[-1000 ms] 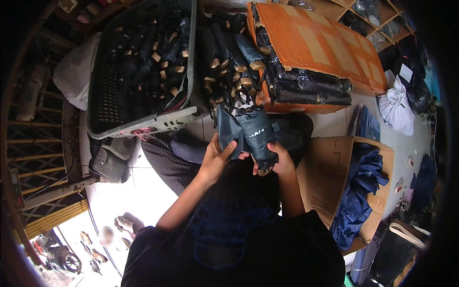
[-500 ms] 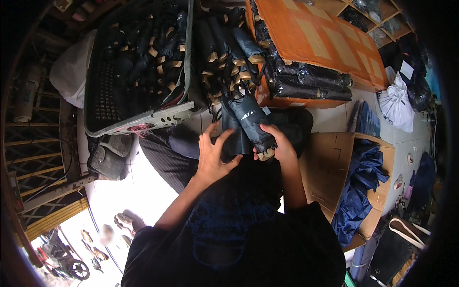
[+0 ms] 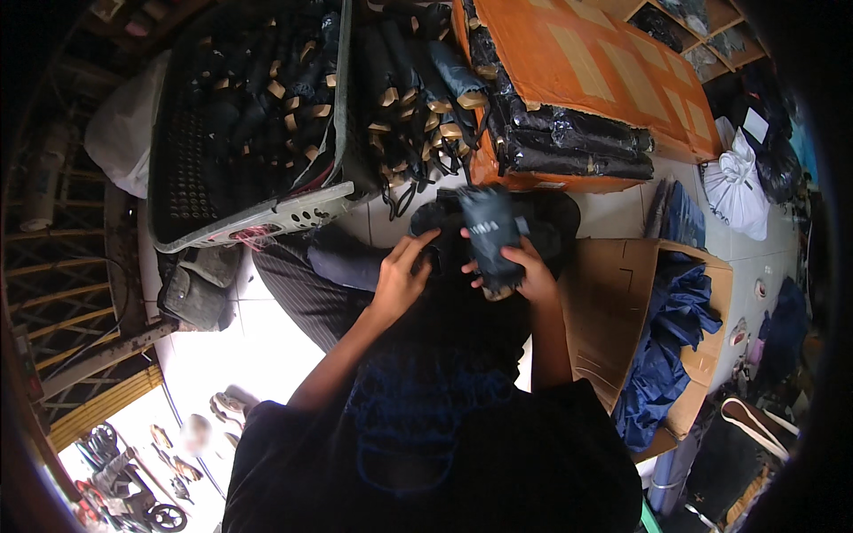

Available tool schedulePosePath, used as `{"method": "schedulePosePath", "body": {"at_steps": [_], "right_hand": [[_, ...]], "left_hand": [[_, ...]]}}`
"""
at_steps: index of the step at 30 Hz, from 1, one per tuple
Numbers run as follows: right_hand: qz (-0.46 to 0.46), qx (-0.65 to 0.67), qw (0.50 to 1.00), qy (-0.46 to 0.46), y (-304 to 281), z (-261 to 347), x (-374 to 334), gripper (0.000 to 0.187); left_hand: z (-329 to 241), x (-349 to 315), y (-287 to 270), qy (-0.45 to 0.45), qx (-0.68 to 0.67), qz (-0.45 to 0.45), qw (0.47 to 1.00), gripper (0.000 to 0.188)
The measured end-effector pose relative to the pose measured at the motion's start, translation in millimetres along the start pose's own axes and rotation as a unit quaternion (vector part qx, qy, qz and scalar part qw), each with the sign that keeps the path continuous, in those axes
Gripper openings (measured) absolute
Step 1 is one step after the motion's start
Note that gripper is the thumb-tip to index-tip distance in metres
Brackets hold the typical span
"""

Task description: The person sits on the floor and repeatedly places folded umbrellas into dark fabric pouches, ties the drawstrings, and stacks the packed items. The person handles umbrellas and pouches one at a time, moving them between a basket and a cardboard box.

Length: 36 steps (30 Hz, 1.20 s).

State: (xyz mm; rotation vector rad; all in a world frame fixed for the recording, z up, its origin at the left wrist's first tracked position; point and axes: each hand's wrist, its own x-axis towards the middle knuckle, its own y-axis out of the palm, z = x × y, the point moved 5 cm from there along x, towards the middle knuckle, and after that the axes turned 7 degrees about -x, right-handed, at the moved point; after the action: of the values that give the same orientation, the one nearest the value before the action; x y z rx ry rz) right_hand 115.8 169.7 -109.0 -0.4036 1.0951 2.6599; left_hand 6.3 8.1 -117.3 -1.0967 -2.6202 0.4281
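Right hand (image 3: 531,277) wraps a folded dark umbrella (image 3: 489,233), fingers closed round it above the lap. Left hand (image 3: 400,275) fingers spread, touching its sleeve edge. Grey basket (image 3: 267,218) rim and orange carton (image 3: 586,71) crowd close ahead.

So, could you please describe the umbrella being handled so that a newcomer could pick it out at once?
Start at the orange cardboard box at top right, then drop to the floor just below it. There the right hand grips a dark folded umbrella; unlike the rows of folded umbrellas beside the box, it is the only one held.
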Motion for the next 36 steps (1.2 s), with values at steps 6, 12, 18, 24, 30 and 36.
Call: {"method": "schedulePosePath", "body": {"at_steps": [6, 12, 18, 24, 30, 36], "right_hand": [[0.094, -0.127, 0.973, 0.166, -45, -45, -55, 0.069], [0.018, -0.279, 0.941, 0.191, -22, -52, -50, 0.065], [-0.055, -0.254, 0.953, 0.154, -44, -59, -55, 0.056], [-0.109, -0.181, 0.972, 0.105, -27, -58, -51, 0.047], [-0.134, -0.261, 0.955, 0.038, -25, -62, -48, 0.049], [-0.126, -0.407, 0.905, 0.008, -18, -51, -46, 0.064]], "left_hand": [[10, 1, 28, -0.017, -0.051, 0.001, 0.999, 0.027], [6, 8, 34, -0.037, -0.033, 0.074, 0.996, 0.031], [0, 7, 25, -0.061, -0.041, 0.117, 0.99, 0.039], [10, -4, 26, -0.075, 0.034, 0.038, 0.996, 0.025], [12, -8, 27, -0.083, -0.026, 0.012, 0.996, 0.029], [11, -9, 29, -0.028, -0.049, -0.012, 0.998, 0.029]]}}
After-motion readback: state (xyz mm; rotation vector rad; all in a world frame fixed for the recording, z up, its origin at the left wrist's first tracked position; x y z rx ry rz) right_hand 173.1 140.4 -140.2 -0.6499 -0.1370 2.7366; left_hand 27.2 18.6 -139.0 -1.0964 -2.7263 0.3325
